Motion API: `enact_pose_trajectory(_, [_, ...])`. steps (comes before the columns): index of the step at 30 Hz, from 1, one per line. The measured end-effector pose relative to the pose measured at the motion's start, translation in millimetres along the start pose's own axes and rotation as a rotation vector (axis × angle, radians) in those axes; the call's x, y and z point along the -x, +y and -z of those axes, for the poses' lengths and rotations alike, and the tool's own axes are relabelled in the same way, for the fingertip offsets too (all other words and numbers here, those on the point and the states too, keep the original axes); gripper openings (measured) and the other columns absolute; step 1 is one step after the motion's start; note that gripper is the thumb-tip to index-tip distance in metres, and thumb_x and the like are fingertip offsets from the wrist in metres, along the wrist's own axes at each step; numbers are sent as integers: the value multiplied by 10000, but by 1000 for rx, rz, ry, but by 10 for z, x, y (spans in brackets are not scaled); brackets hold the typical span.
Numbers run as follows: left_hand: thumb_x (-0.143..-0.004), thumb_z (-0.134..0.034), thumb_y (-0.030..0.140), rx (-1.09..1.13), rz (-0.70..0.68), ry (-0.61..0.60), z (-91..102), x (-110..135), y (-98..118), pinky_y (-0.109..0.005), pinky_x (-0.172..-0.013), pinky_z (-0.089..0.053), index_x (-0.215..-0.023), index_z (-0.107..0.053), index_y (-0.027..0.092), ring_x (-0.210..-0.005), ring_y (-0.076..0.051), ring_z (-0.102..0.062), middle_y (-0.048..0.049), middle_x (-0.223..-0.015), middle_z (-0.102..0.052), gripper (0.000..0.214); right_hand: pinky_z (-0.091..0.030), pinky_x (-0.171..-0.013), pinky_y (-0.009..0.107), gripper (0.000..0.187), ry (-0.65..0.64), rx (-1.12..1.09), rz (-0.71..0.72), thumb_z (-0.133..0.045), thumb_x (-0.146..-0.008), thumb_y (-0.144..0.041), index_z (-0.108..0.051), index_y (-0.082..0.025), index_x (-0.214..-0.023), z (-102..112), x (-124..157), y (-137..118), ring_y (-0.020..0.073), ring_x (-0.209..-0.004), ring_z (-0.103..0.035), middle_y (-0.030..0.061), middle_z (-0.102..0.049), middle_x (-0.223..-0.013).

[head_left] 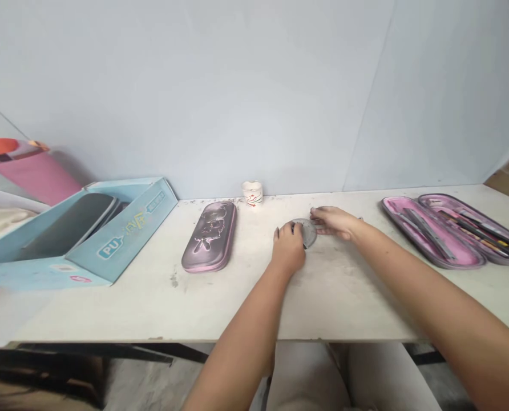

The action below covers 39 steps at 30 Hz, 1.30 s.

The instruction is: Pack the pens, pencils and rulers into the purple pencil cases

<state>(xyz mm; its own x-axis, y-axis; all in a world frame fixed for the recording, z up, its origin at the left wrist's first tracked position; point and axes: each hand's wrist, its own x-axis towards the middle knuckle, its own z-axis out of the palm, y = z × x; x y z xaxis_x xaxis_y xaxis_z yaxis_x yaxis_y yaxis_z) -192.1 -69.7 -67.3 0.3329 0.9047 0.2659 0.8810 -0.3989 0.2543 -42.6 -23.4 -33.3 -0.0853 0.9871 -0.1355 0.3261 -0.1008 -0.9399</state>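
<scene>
My left hand (289, 246) is closed over the left side of a grey protractor (309, 233), a flat piece with a rounded edge, low over the white table. Its fingers hide part of the piece. At the right edge of the protractor is my right hand (335, 221), its fingers stretched out and apart; whether they touch the piece I cannot make out. A small dark tip shows behind my right wrist. Left of my hands lies a zipped dark purple pencil case (210, 237) with a raised cartoon figure on its lid.
A small white paper cup (252, 193) stands by the wall. At the right lies an open pink-lined pencil case (460, 251) with pencils and a grey ruler (429, 233). On the left, a light-blue box (128, 240) holds dark cases (72, 225); a pink item (43, 177) leans behind.
</scene>
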Motion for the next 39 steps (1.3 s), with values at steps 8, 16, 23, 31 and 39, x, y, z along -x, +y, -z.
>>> enact_pose_trajectory(8, [-865,-367,193,197,-47,108,21,-30,52,-405,-1026,-346,-1260,-379,74,-1216,-243,-408,-190,-1282,-400,413,-490,-788,325,472,83,117,182,-436,-789,-86,-459,-164,-1254,-189,184,82,136,-771,-621,110,-598,-1148])
enact_pose_trajectory(16, [-891,-284,198,326,-233,165,-52,-277,767,-470,-1088,-273,-1362,-268,147,-1338,-249,-263,-163,-1427,-255,474,-441,-901,329,438,348,219,393,-392,-799,-124,-476,-186,-1224,587,533,167,156,-953,-606,77,-619,-1125])
enact_pose_trajectory(23, [-889,-281,213,325,-345,79,-281,-695,1771,-459,-1103,-243,-1364,-269,115,-1361,-240,-220,-169,-1451,-240,485,-371,-1000,349,441,589,238,442,-397,-786,-159,-489,-170,-1217,1526,719,581,180,-1151,-502,92,-559,-1233])
enact_pose_trajectory(31, [-891,-265,227,195,-336,-87,-676,-858,2226,-502,-1088,-215,-1358,-303,93,-1350,-247,-241,-175,-1429,-309,488,-325,-1004,437,437,585,579,325,-367,-773,-123,-541,-98,-1173,1962,774,997,254,-1111,-501,159,-588,-1167])
enact_pose_trajectory(39, [-883,-290,236,95,-311,-86,-705,-788,2209,-604,-1076,-90,-1276,-422,200,-1330,-259,-260,-85,-1367,-432,416,-335,-980,387,405,493,859,361,-404,-739,-81,-601,-67,-1093,1896,752,1105,272,-1108,-461,168,-580,-1165])
